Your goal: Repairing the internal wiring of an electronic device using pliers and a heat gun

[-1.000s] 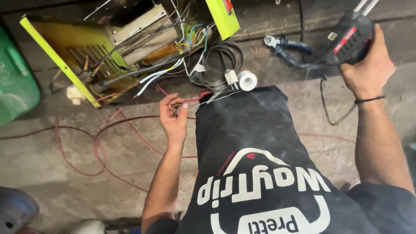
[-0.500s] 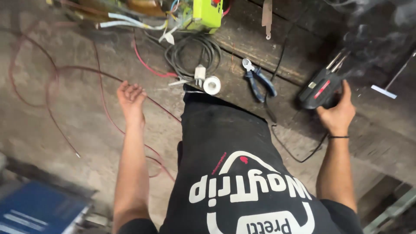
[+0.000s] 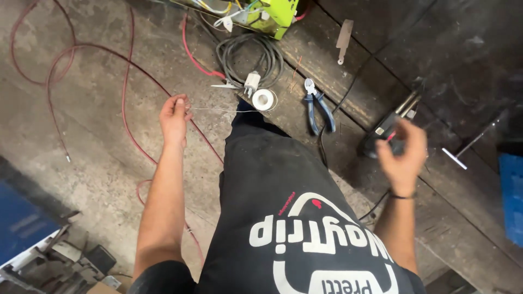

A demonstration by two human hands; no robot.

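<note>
The left hand (image 3: 175, 115) is closed on the end of a thin silver wire (image 3: 218, 110). The wire runs right from the fingers to a small white spool (image 3: 263, 99), which lies just past the person's dark knee, at the edge of the wooden worktop (image 3: 381, 71).

The right hand (image 3: 403, 152) is blurry. Its fingers look half curled with nothing in them, but I cannot tell for sure. It hangs just near a black tool with a bit of red (image 3: 388, 132) that lies on the worktop.

Blue-handled pliers (image 3: 318, 106) lie right of the spool. A grey cable in a round coil (image 3: 249, 56) lies behind the spool, with a small white plug (image 3: 251, 83) at its near side. A bright green box with many wires (image 3: 267, 13) sits at the far edge. A long red wire (image 3: 87, 54) loops over the grey floor on the left. A blue thing (image 3: 19, 226) shows at the near left, and another blue thing (image 3: 512, 196) at the right edge.
</note>
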